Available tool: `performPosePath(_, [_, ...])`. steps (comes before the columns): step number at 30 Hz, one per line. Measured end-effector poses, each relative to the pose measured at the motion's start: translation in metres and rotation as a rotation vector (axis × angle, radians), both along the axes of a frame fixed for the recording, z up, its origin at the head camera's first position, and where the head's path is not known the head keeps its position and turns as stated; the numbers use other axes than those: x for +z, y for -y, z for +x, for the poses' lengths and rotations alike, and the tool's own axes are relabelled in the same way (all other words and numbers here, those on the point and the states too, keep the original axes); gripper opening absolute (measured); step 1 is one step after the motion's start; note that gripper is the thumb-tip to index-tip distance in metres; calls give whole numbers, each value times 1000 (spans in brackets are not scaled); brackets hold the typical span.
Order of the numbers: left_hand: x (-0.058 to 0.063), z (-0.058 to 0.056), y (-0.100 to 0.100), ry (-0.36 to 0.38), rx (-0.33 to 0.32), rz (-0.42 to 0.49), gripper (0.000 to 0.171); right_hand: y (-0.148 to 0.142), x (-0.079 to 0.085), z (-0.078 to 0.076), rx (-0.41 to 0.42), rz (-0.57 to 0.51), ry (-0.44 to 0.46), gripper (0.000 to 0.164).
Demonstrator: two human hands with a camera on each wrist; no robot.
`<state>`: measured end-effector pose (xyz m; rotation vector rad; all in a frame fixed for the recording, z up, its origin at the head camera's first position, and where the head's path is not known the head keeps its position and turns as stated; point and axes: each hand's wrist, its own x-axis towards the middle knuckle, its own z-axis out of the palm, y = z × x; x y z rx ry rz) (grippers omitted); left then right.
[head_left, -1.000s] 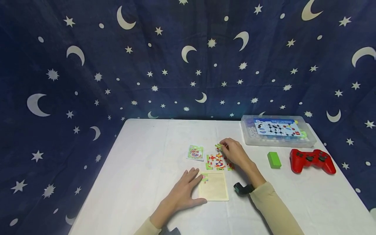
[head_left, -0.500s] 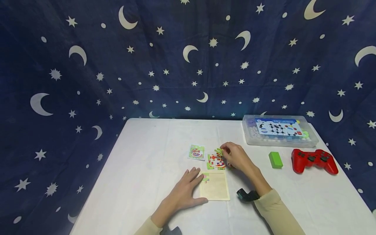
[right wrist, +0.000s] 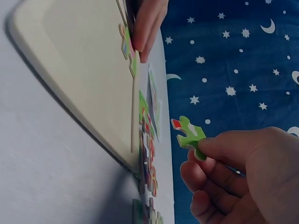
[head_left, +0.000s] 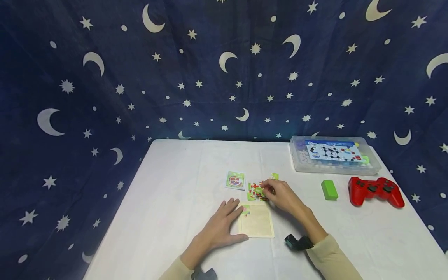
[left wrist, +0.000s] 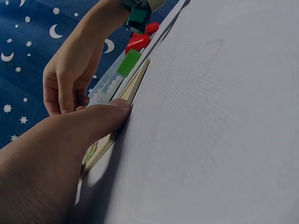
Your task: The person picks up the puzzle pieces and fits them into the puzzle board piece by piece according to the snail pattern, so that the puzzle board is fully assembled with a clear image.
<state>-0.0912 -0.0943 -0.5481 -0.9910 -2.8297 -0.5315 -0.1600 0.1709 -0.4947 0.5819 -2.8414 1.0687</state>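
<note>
My right hand (head_left: 282,195) pinches a green jigsaw piece (right wrist: 189,133) with a red corner between thumb and fingertips, raised off the table in the right wrist view. Below it in the head view lie several loose jigsaw pieces (head_left: 251,196), red, white and green. Another green piece (head_left: 275,176) lies just behind the hand. My left hand (head_left: 220,229) rests with spread fingers along the left side of a square wooden puzzle tray (head_left: 258,227), its thumb at the near rim. One green and pink piece (head_left: 246,210) sits in the tray's far left corner, beside my index fingertip.
A picture card (head_left: 235,180) lies behind the tray. To the right are a green block (head_left: 329,190), a red game controller (head_left: 376,191) and, farther back, a clear plastic box (head_left: 334,168) with a printed label. A star-patterned cloth (head_left: 196,70) hangs behind the white table (head_left: 175,186).
My right hand has lifted the green piece from the back of the pile and moved slightly nearer the tray, uncovering another green piece. The left hand stays at the tray.
</note>
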Motion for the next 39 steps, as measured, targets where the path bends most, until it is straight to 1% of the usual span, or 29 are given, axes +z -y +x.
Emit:
performPosePath(4, [0,0,0,3,-2,4,89,-1,-4,6,29,-9,30,8])
performPosePath(8, [-1,1,-1,29,4,-4,90,-3,-9,12,60,-29,74,7])
performPosePath(12, [-1,1,0,50,10,-8,89,-3,-14,15,93,-42,95,7])
performPosePath(16, [-1,0,0,39,5,-4,89,-3,-19,17,127,-49,106,7])
performPosePath(19, [0,1,0,17,-1,1,89,-1,-22,18,145,-52,115,7])
performPosePath(24, [1,1,-1,19,-5,0,89,3,-25,20,175,-50,131,7])
performPosePath(29, [1,1,-1,41,0,-11,89,5,-26,22,187,-41,109,7])
performPosePath(35, [4,-2,-1,35,2,-20,89,8,-27,20,172,10,32,7])
performPosePath(39, [4,-2,0,43,1,-26,89,11,-26,21,177,51,37,12])
